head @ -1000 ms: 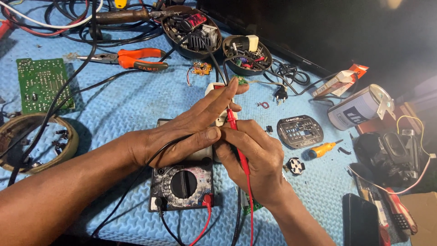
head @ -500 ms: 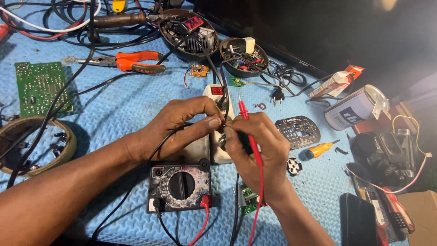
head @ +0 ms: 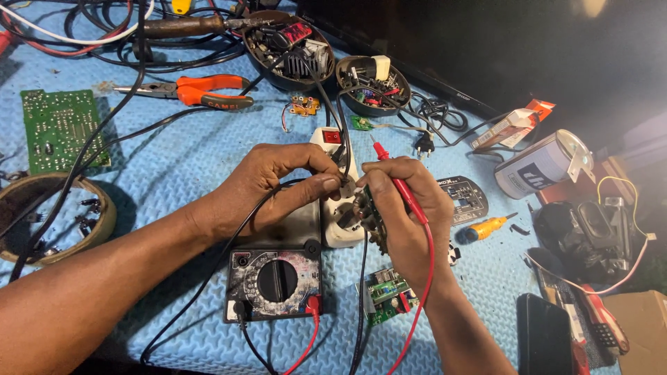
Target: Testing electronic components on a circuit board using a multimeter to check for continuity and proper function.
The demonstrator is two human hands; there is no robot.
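Centrally in the frame, a small circuit board is gripped with a red probe by the right hand; light, stiff and fragile, it is best held by its edges. A black probe is pinched by the left hand above the multimeter.

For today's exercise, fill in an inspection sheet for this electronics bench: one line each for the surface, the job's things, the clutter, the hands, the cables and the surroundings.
Surface: blue textured mat, crowded.
Job's things: small circuit board between both hands; red probe; multimeter below; white power strip under the hands.
Clutter: orange-handled pliers, green circuit board, two parts bowls, yellow screwdriver, soldering iron, tape roll.
Hands: left hand presses the black probe onto the board; right hand holds board and red probe.
Cables: black leads and red lead cross the mat.
Surroundings: dark beyond the mat's edge.
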